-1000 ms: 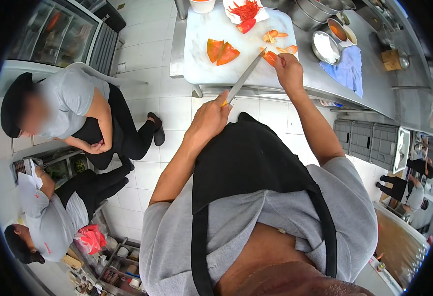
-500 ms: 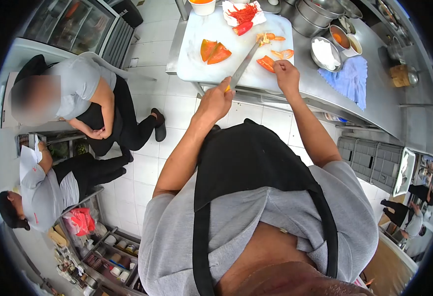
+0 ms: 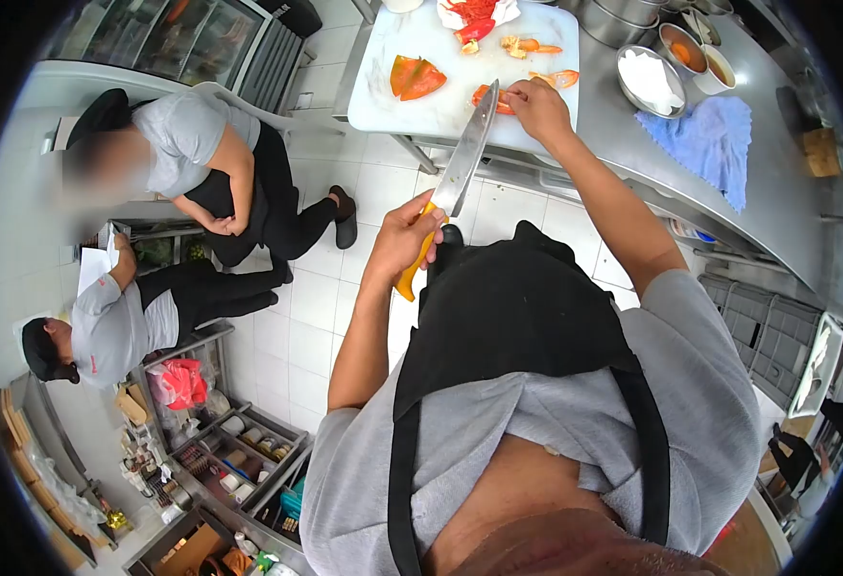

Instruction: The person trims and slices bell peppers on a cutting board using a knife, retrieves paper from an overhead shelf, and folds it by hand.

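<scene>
My left hand [image 3: 407, 237] is wrapped round the yellow handle of a kitchen knife [image 3: 462, 163]. The blade slants up to the right, its tip at a piece of red pepper [image 3: 494, 99] near the front edge of the white cutting board [image 3: 383, 110]. Closed fingers of my right hand [image 3: 542, 108] pinch that piece's right end. Farther up the board are orange-red pepper pieces [image 3: 416, 79], a red pepper chunk [image 3: 473, 32], yellowish core scraps [image 3: 529, 45] and a curved strip of pepper [image 3: 558, 78]. Finely shredded red pepper [image 3: 469, 10] lies on white paper at the top.
Right of the board, a steel bowl [image 3: 650, 82] with white paper, a blue cloth [image 3: 704, 144] and bowls of orange food [image 3: 682, 48] stand on the steel counter [image 3: 776, 192]. Two people [image 3: 191, 158] are at the left. A grey crate [image 3: 762, 331] is at lower right.
My left hand has drawn the knife back and down, its blade turning from the core scraps to the pepper piece. My right hand has moved up and left with that piece.
</scene>
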Demonstrator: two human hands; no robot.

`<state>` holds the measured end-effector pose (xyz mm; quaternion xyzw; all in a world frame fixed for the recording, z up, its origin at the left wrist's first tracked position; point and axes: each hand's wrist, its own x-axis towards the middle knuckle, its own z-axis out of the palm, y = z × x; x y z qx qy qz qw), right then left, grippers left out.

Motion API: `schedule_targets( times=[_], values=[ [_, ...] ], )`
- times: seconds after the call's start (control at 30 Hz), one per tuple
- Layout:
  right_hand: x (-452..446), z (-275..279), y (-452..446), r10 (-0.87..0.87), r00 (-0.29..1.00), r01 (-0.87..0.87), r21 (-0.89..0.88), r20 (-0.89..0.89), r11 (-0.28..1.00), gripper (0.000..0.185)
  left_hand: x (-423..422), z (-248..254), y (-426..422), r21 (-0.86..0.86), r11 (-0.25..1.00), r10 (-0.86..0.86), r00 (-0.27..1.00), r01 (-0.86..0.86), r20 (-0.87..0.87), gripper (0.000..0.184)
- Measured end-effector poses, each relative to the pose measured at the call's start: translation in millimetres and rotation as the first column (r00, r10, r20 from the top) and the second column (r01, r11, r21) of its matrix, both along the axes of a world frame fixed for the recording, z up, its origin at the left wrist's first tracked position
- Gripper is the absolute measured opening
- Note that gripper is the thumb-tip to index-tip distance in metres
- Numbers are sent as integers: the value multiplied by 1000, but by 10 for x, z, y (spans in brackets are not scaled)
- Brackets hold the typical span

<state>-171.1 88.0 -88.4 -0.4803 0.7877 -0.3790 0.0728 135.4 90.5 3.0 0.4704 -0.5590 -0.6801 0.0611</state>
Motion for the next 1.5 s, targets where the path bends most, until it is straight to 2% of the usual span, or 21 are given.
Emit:
schedule_targets(
  times=[0.13,0.33,0.43,0.53,0.63,0.7,0.83,0.9,1.03,1.13,1.2,1.3,1.37,1.5],
  values=[
    [60,-87,21,7,1000,-3,-174,23,985,13,-15,-64,9,78,995,61,998,-59,-26,43],
    [36,-146,117,101,961,-137,-125,-258,983,13,-66,-163,18,147,984,111,993,-103,-48,46],
    [45,-143,196,120,951,-158,-114,-285,981,16,-159,-217,-13,175,978,127,989,-113,-69,47],
    [49,-109,260,140,952,-174,-105,-271,979,19,-281,-280,-61,201,971,149,984,-126,-102,48],
    [34,-59,302,177,949,-189,-20,-263,982,22,-325,-316,-44,245,960,172,977,-137,-128,49],
    [21,-84,296,185,951,-199,-30,-249,980,25,-283,-386,-46,279,957,133,975,-80,-176,51],
    [20,-118,279,183,946,-206,-59,-267,977,28,-415,-454,-44,245,966,139,968,-87,-207,53],
    [20,-139,287,198,956,-222,-90,-218,971,28,-513,-518,-34,248,963,167,952,-102,-258,51],
    [-14,-170,313,207,963,-238,-182,-175,954,24,-392,-443,118,230,970,121,975,-77,-186,51],
    [-53,-185,278,223,974,-223,-249,-26,943,22,-493,-524,84,231,966,167,962,-117,-214,51],
    [-64,-157,301,236,972,-229,-218,7,949,22,-575,-593,21,252,963,164,951,-96,-262,51],
    [-123,-143,293,265,964,-257,-178,26,950,24,-532,-544,103,222,968,161,969,-118,-186,49],
    [-127,-132,294,269,961,-255,-168,67,952,23,-549,-495,129,222,969,157,964,-108,-216,47],
    [-118,-190,301,275,961,-265,-212,22,941,21,-670,-585,30,240,967,155,949,-89,-273,46]
  ],
)
